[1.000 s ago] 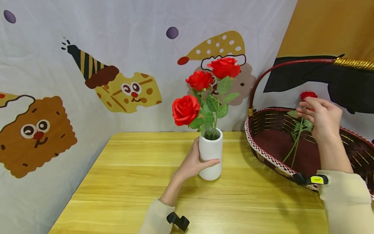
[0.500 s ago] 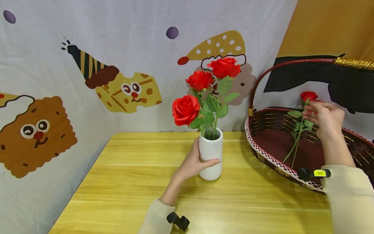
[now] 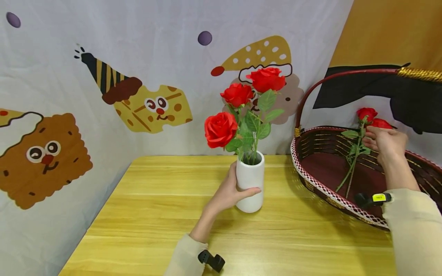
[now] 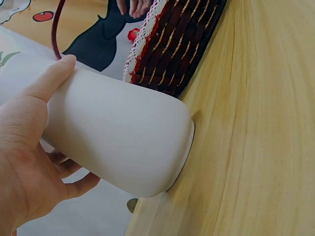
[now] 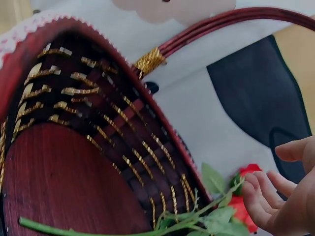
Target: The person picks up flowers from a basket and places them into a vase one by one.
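My left hand (image 3: 224, 193) grips the white vase (image 3: 250, 174), which stands upright on the table; in the left wrist view the thumb lies along one side of the vase and the fingers on the other. Three red roses (image 3: 220, 129) with green leaves rise from its mouth. On the right, my right hand (image 3: 388, 143) hovers over the wicker basket (image 3: 322, 168), beside a red rose (image 3: 367, 114) and a second bloom (image 3: 381, 123). Its fingertips (image 5: 251, 179) are by a green stem (image 5: 197, 214); thumb and fingers stand apart, and contact is unclear.
The basket's tall arched handle (image 3: 348, 73) rises over its opening, with gold wrapping at the top. A white patterned edging runs along the basket's rim. The wooden table (image 3: 155, 214) ends against a cloth backdrop (image 3: 165, 34) printed with cartoon figures.
My right hand has shifted slightly right and down, uncovering the first rose and much of the second bloom. The left hand and the vase keep their places.
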`<state>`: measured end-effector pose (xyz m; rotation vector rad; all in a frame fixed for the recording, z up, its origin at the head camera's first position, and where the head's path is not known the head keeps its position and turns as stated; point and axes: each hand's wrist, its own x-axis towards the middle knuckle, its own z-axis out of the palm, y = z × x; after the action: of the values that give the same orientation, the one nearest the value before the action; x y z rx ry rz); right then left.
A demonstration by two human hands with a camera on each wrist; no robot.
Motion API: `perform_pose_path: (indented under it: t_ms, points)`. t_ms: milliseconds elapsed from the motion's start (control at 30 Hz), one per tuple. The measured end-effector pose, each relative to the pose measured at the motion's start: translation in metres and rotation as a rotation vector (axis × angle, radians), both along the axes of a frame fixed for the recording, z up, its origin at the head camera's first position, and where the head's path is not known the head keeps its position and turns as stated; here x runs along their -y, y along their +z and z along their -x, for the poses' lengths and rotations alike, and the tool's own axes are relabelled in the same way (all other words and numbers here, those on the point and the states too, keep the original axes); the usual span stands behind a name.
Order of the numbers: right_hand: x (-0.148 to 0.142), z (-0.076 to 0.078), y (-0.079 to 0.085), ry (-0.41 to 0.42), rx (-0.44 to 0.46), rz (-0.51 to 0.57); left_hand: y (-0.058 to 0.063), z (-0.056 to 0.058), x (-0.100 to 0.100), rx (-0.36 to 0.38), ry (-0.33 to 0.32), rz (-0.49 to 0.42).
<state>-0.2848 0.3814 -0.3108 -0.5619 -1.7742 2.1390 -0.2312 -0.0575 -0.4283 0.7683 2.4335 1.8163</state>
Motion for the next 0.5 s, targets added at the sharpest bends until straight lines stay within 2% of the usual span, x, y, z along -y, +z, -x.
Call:
perform_pose_path:
  t_ms: [367,500]
  points:
    - [-0.020,0.011,-0.019,-0.004,0.099,-0.064,0.002,-0.001,-0.001,0.002,-0.002,-0.003]
    - [-0.023,0.013,-0.025,-0.016,0.154,-0.134,0.000,0.000,0.000,0.005,-0.002,-0.003]
